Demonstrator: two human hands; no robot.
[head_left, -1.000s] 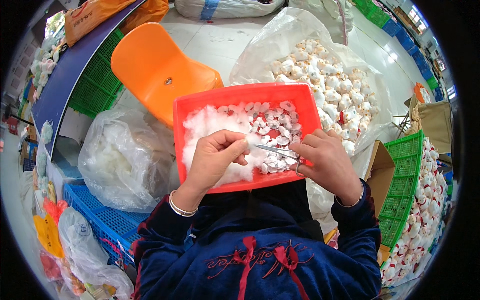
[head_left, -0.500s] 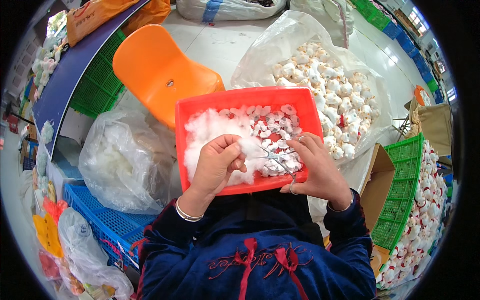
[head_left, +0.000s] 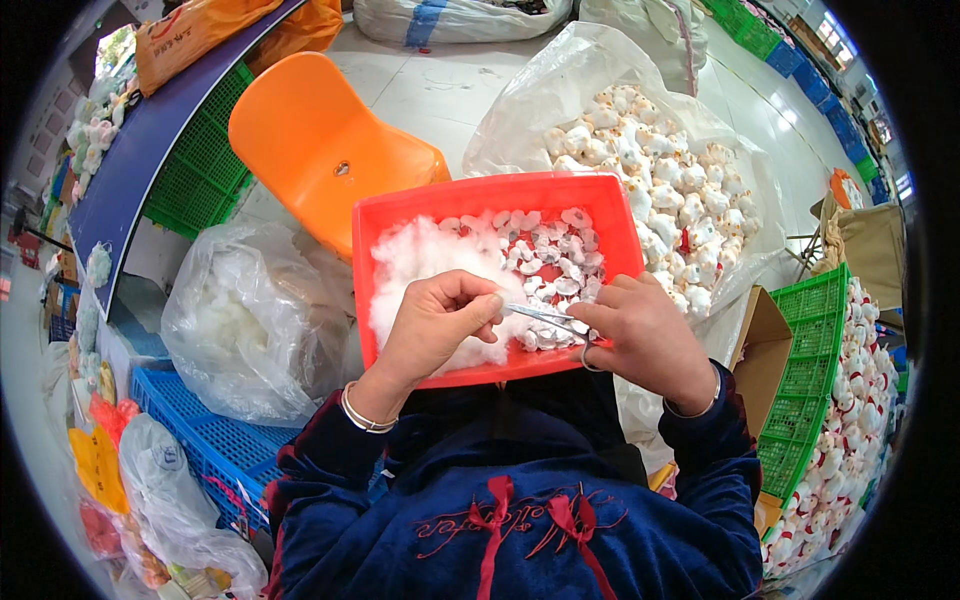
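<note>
My right hand is wrapped around metal scissor-handled forceps, with fingers at the loops. The forceps' jaws are together and point left, their tips reaching my left hand's fingertips. My left hand has thumb and forefinger pinched at those tips; whatever lies between them is too small to make out. Both hands are over the near part of a red tray. Fluffy white stuffing fills the tray's left side. Several small white and grey rounded pieces lie loose on its right side.
A clear plastic bag of white stuffed pieces lies beyond the tray's right side. An orange chair is at the far left, near a bag of stuffing and a blue crate. A green crate stands on the right.
The forceps' jaws have come together and their tips have moved to my left fingertips. My right hand has turned and its fingers have curled in. The white tuft by my left fingers no longer shows.
</note>
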